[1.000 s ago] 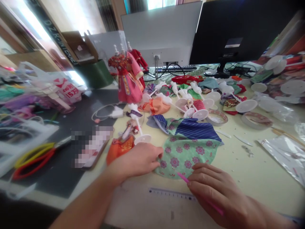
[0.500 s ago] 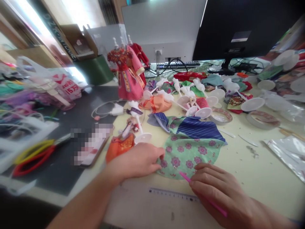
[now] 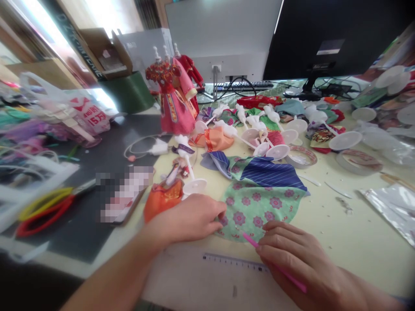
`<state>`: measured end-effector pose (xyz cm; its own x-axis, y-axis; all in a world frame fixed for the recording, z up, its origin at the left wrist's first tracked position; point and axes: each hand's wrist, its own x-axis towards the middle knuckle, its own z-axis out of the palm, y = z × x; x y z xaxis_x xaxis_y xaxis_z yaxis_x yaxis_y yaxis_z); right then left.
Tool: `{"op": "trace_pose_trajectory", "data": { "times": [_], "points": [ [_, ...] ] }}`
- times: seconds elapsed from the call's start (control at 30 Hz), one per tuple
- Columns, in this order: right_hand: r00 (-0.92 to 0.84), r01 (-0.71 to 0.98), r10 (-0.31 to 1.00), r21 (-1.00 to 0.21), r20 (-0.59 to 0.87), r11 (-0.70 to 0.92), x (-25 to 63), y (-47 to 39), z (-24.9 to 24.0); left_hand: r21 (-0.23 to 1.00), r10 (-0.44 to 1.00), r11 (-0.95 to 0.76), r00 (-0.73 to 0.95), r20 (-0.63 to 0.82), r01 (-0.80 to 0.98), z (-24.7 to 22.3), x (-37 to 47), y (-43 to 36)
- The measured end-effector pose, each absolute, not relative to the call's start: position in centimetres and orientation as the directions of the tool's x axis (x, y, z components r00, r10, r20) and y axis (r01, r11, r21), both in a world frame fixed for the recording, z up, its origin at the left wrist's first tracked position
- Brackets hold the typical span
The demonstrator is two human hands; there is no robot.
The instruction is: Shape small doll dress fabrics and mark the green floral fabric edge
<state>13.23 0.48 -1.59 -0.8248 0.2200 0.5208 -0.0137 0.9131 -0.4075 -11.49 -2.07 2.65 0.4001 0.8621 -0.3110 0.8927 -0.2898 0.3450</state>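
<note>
Head view: a pale table (image 3: 356,246) fills the centre and right of the frame, with a black monitor (image 3: 317,30) at upper right and a grey monitor (image 3: 220,32) at upper centre. Dressed doll stands (image 3: 177,114) rise left of the grey one, and scissors (image 3: 45,211) lie at the left edge. Flat in the middle spreads the green cloth (image 3: 249,203), flower-printed, with blue striped cloth (image 3: 272,175) along its upper edge; whether the two are joined I cannot tell. At the green cloth's lower right, the right hand (image 3: 292,250) is closed around a pink stick (image 3: 250,240), its tip pointing up and left over the lower hem. At the left edge, the left hand (image 3: 197,216) has thumb and fingers drawn narrow; whether they pinch fabric or only press on it is unclear. Orange cloth (image 3: 165,196) sits close above that wrist, so a sweep of the forearm could drag it. If the left fingers let up, a push from the stick could ruck the thin cloth. Below, the ruler (image 3: 227,260) reaches the right hand's outline, where a shift of the palm might knock it askew. Smallest are loose bits (image 3: 345,206) at right, which could cling to the cloth if it slid over them.
</note>
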Motion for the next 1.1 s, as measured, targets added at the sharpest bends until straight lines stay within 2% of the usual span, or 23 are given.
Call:
{"op": "trace_pose_trajectory", "data": {
  "times": [0.2, 0.43, 0.7, 1.1],
  "points": [
    [-0.848, -0.02, 0.202, -0.41, 0.49, 0.912, 12.9, 0.2, -1.2, 0.396, 0.88, -0.303, 0.414, -0.232, 0.867, 2.2, -11.2, -2.2],
    [-0.864, -0.017, 0.201, -0.424, 0.462, 0.905, 12.8, 0.3, -1.3, 0.391, 0.841, -0.445, 0.526, -0.127, 0.806, 1.8, -10.0, -2.1],
    [-0.864, -0.009, 0.2, -0.41, 0.463, 0.912, 12.8, 0.2, -1.2, 0.387, 0.836, -0.472, 0.541, -0.087, 0.792, 1.6, -9.6, -2.0],
    [-0.853, 0.023, 0.224, -0.395, 0.471, 0.918, 12.6, 0.2, -0.9, 0.401, 0.831, -0.464, 0.545, -0.114, 0.79, 1.4, -9.4, -1.8]
  ]
}}
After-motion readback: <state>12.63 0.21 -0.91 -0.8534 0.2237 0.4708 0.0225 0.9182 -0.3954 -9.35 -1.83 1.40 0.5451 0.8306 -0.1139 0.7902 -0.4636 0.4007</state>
